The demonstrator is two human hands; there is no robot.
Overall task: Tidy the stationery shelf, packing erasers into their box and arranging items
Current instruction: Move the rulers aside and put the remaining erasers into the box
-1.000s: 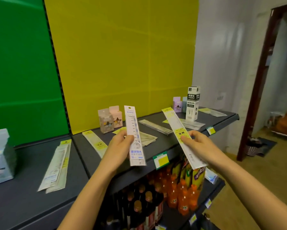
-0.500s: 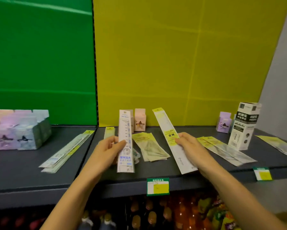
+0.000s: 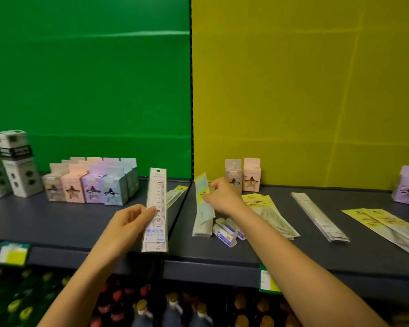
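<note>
Pastel star-window boxes stood far left on the dark shelf. The left hand pinched a packaged ruler upright near the shelf's front edge. The right hand gripped a yellow-labelled ruler pack over a stack; loose erasers lay just right.

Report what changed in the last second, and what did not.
The right hand carried its yellow-labelled ruler pack forward, down onto the pile beside the loose erasers; it still grips it. The left hand still holds the white ruler pack upright.
</note>
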